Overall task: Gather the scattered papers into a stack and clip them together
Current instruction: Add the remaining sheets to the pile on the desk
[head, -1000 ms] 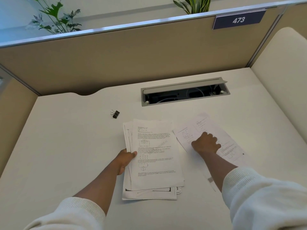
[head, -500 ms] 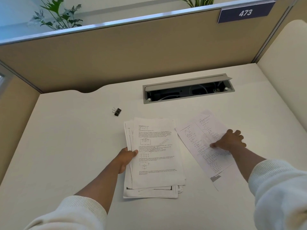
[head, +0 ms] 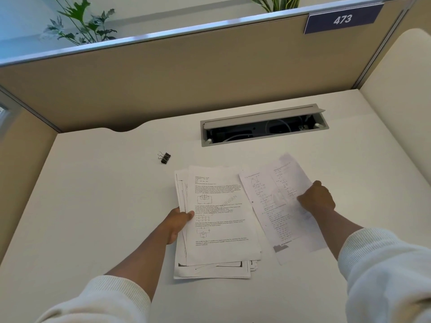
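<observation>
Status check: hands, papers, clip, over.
Left hand grips stack edge. Right hand pinches loose sheet beside the stack, not yet added. Binder clip untouched on desk; nothing blocking.

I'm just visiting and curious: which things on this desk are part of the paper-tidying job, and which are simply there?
Part of the job:
- paper stack, held by the left hand
- loose sheet, gripped by the right hand
- binder clip, untouched on the desk

Just there:
- open cable tray
- sign 473
- plants behind the partition
</observation>
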Tool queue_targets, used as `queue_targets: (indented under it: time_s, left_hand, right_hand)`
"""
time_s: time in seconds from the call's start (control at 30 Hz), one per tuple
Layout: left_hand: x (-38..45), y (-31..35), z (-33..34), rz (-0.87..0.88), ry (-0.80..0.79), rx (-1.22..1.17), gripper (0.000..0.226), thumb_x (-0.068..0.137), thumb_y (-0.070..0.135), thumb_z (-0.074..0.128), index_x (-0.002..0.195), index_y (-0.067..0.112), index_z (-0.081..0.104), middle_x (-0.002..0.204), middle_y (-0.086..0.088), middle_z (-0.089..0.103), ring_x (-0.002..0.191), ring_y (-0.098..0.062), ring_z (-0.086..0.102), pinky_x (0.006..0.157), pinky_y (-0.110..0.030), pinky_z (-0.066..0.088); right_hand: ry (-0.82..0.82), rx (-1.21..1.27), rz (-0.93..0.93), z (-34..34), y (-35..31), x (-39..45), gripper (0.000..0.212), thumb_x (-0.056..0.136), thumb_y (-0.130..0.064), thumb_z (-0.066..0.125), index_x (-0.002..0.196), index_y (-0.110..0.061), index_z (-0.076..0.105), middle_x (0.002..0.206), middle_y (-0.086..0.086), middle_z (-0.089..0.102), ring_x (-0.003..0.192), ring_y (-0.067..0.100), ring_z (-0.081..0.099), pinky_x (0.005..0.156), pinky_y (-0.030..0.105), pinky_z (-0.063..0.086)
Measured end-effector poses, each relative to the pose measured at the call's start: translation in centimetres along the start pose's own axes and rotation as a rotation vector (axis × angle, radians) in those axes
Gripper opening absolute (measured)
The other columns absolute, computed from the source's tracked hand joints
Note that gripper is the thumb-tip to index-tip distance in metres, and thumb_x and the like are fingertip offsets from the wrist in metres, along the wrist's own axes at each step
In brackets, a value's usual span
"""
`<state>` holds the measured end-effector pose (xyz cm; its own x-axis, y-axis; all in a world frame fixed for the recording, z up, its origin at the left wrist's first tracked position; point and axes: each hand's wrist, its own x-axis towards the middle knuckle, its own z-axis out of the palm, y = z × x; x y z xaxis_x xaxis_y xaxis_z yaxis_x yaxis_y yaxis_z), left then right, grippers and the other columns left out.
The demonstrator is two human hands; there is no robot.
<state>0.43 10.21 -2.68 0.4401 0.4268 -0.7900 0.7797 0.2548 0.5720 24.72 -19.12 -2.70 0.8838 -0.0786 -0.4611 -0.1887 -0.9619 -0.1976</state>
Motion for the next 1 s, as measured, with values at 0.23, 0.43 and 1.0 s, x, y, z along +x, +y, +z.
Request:
queue_targets:
  time_s: [0.23,0.43,1.0]
  left_hand:
    - [-0.1,-0.4,-0.3,0.005,0.0,-0.01,0.044,0.099,0.016,0.056,0.142,0.011,0.048,0.142,-0.006,0.055,0.129,-0.026,0.051,0.115,-0.041,0.033]
    - [-0.3,-0.5,-0.1,0.021,0.016,-0.02,0.044,0.099,0.014,0.056,0.142,0.01,0.049,0.142,-0.006,0.055,0.127,-0.027,0.053,0.112,-0.039,0.037]
    - [-0.3,-0.2,-0.7,0.027,0.042,-0.033,0.042,0.102,0.002,0.043,0.143,0.007,0.047,0.142,-0.009,0.054,0.128,-0.029,0.051,0.109,-0.037,0.037]
  right_hand:
    - [0.175,0.459,-0.099,-1.4,-1.2,-0.7,0.025,0.09,-0.013,0.047,0.112,-0.009,0.057,0.098,0.013,0.059,0.083,0.033,0.054,0.074,0.036,0.047]
    - [0.071,0.818,-0.107,-0.6,-1.7,-0.6,0.024,0.092,-0.014,0.049,0.112,-0.008,0.061,0.102,0.007,0.062,0.093,0.031,0.059,0.074,0.031,0.044]
    - [0.32,1.139,0.22,-0.7,-3.0,-1.0,0.036,0.089,-0.013,0.048,0.123,-0.011,0.058,0.124,0.011,0.062,0.107,0.033,0.061,0.089,0.032,0.048]
